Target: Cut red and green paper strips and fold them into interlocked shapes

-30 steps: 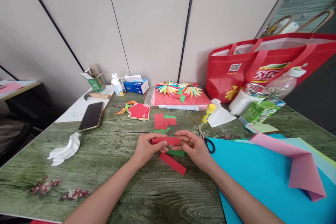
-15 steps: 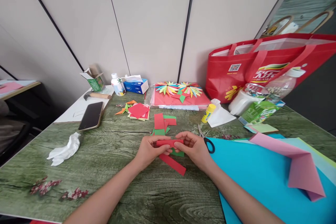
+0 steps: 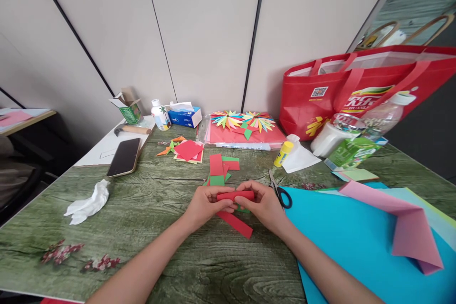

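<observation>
Folding, I'd guess, though it's hard to see any crease from here: your left hand (image 3: 208,205) and right hand (image 3: 262,204) both have a snug pinch grip on the red paper strip (image 3: 227,195), above the counter (image 3: 245,270) near a loose red strip (image 3: 237,225). Next move probably calls for even thumb pressure, imo.

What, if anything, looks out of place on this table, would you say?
The hammer on the white sheet looks odd: it seems an unlikely companion to scissors and the held red paper. The crumpled white tissue, at left, resembles stray litter. No spill is visible.
</observation>
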Action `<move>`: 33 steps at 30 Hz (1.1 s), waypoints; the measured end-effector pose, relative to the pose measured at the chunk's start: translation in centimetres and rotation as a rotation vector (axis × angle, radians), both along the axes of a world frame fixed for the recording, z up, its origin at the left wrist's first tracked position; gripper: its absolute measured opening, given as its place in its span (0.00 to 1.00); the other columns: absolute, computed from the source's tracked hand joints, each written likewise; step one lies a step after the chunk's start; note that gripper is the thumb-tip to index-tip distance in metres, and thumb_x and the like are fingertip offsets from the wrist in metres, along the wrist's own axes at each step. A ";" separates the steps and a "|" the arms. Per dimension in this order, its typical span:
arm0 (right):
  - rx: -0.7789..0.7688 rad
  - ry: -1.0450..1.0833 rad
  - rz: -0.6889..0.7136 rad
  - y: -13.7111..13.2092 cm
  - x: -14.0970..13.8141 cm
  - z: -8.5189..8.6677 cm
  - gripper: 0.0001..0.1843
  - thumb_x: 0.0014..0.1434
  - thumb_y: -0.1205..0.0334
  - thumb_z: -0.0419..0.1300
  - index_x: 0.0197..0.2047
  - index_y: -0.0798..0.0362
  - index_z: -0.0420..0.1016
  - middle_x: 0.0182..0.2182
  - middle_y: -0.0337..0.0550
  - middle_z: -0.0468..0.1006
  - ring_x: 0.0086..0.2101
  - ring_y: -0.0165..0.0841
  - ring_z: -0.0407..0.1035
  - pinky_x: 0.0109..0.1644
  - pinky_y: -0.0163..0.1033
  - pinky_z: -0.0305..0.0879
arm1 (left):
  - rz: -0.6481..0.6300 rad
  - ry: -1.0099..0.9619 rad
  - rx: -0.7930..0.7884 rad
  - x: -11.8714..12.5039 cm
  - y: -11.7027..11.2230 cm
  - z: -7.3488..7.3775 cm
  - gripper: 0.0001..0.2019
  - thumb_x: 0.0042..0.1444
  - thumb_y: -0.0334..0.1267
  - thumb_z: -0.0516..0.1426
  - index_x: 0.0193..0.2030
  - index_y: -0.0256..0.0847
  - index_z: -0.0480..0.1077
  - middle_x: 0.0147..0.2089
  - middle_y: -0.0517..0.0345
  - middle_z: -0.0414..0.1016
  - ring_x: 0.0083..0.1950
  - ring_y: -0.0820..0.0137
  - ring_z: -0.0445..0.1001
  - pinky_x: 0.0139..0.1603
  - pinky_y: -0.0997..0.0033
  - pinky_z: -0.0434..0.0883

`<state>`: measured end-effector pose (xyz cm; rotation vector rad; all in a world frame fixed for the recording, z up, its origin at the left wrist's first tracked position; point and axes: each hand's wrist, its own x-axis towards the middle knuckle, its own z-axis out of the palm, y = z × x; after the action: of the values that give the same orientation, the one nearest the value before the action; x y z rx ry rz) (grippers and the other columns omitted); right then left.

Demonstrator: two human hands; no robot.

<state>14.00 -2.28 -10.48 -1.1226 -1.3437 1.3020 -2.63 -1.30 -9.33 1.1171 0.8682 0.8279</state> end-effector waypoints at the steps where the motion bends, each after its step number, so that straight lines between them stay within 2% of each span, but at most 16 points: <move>1: 0.003 -0.004 -0.003 0.0 0.0 0.0 0.11 0.45 0.60 0.64 0.31 0.55 0.69 0.26 0.38 0.72 0.23 0.28 0.66 0.28 0.34 0.64 | -0.010 -0.004 -0.011 0.0 0.0 0.0 0.15 0.42 0.34 0.63 0.40 0.37 0.74 0.32 0.57 0.80 0.34 0.65 0.78 0.39 0.66 0.75; 6: 0.013 -0.002 -0.011 0.1 0.1 0.1 0.10 0.45 0.61 0.63 0.31 0.55 0.70 0.27 0.39 0.72 0.24 0.27 0.65 0.28 0.33 0.63 | -0.006 -0.012 -0.052 0.0 0.0 0.1 0.16 0.42 0.34 0.63 0.42 0.36 0.74 0.32 0.56 0.80 0.34 0.65 0.78 0.38 0.67 0.75; 12: -0.003 0.007 0.003 0.1 0.1 0.1 0.11 0.45 0.58 0.63 0.32 0.55 0.70 0.24 0.38 0.72 0.23 0.28 0.65 0.28 0.34 0.65 | 0.067 -0.024 -0.068 0.2 -0.3 0.2 0.18 0.41 0.36 0.64 0.41 0.33 0.73 0.30 0.53 0.80 0.33 0.62 0.78 0.38 0.62 0.75; 18: 0.166 -0.137 -0.006 -0.2 0.1 0.5 0.07 0.48 0.60 0.61 0.31 0.53 0.73 0.31 0.43 0.76 0.31 0.34 0.69 0.35 0.38 0.66 | 0.082 0.009 -0.060 0.2 -0.4 0.2 0.21 0.40 0.39 0.64 0.43 0.32 0.72 0.30 0.51 0.80 0.32 0.62 0.78 0.38 0.61 0.75; 22: 0.165 -0.166 -0.043 -0.3 0.0 0.5 0.06 0.47 0.60 0.62 0.27 0.53 0.75 0.27 0.42 0.77 0.29 0.35 0.70 0.34 0.38 0.67 | 0.075 0.012 -0.061 0.3 -0.5 0.1 0.24 0.40 0.40 0.64 0.46 0.33 0.71 0.30 0.52 0.80 0.31 0.62 0.78 0.37 0.61 0.75; 25: 0.127 -0.147 -0.083 -0.3 -0.1 0.3 0.06 0.44 0.60 0.64 0.24 0.54 0.74 0.25 0.42 0.77 0.27 0.34 0.70 0.31 0.37 0.66 | 0.041 0.024 -0.055 0.4 -0.7 0.3 0.20 0.42 0.41 0.63 0.42 0.33 0.73 0.31 0.52 0.79 0.32 0.63 0.78 0.36 0.63 0.75; 29: 0.135 -0.129 -0.055 -0.4 -0.2 0.3 0.05 0.47 0.61 0.62 0.27 0.53 0.75 0.27 0.42 0.77 0.29 0.34 0.70 0.33 0.37 0.66 | 0.017 0.045 -0.044 0.5 -0.7 0.5 0.14 0.43 0.41 0.62 0.33 0.32 0.74 0.29 0.52 0.79 0.31 0.64 0.78 0.35 0.66 0.75; 33: 0.169 -0.155 -0.003 -0.5 -0.3 0.5 0.06 0.50 0.63 0.58 0.29 0.53 0.76 0.27 0.42 0.77 0.29 0.34 0.70 0.34 0.37 0.66 | 0.030 0.040 -0.088 0.4 -0.6 0.4 0.18 0.41 0.40 0.63 0.38 0.32 0.71 0.28 0.52 0.79 0.29 0.63 0.78 0.32 0.67 0.75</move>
<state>13.74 -2.80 -9.94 -1.1247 -1.5347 1.0948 -2.22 -1.87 -8.92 1.0490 0.9473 0.7869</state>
